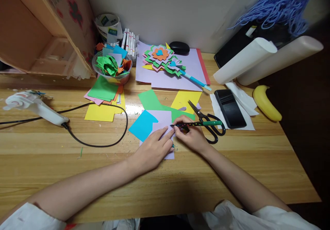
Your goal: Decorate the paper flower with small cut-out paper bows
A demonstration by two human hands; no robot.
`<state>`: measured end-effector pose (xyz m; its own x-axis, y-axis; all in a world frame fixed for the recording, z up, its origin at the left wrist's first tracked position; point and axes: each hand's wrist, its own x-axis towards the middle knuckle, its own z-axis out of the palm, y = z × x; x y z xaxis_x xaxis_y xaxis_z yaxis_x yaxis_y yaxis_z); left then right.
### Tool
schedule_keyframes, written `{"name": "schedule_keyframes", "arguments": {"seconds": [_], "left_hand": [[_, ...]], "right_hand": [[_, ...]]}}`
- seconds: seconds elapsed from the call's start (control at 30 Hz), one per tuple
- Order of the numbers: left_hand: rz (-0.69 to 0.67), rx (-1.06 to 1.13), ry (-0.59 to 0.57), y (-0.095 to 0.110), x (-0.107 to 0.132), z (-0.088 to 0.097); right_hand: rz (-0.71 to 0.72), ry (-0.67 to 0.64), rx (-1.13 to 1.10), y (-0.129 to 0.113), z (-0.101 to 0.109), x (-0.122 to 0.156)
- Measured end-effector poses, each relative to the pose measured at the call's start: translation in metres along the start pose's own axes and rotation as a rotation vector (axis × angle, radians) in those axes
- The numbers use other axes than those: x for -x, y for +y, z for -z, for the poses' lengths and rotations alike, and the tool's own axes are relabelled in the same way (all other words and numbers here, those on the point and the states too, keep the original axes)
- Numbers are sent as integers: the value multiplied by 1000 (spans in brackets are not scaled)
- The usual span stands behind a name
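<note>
My right hand [192,135] is closed around a green and black pencil [203,123] whose tip touches a lilac sheet of paper [162,120] on the wooden table [154,178]. My left hand [154,147] lies flat on the same lilac sheet, fingers stretched out, pressing it down. A blue paper piece [141,125] lies under the sheet's left side and green paper [151,101] behind it. Black-handled scissors [206,121] lie just right of my right hand.
A glue gun [33,106] with a black cord [103,142] lies at left. Behind are stacked coloured papers [103,99], a bowl of scraps [112,68], a layered paper flower [162,59], a phone [230,108], a banana [265,102] and white rolls [247,59].
</note>
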<state>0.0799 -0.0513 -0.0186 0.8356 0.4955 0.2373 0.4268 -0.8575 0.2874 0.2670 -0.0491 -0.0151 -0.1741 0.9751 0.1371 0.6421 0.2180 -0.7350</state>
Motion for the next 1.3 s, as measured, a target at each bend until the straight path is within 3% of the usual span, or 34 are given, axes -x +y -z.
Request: {"name": "schedule_keyframes", "arguments": {"seconds": [0.43, 0.67, 0.93, 1.3], "left_hand": [[3, 2, -4, 0, 0, -1], [6, 25, -10, 0, 0, -2], [15, 42, -25, -1, -2, -2], [9, 53, -19, -1, -1, -3]], "right_hand": [[3, 32, -7, 1, 0, 0], [-43, 218, -204, 6, 0, 3], [-121, 85, -318, 4, 1, 2], [-25, 70, -20, 2, 0, 2]]}}
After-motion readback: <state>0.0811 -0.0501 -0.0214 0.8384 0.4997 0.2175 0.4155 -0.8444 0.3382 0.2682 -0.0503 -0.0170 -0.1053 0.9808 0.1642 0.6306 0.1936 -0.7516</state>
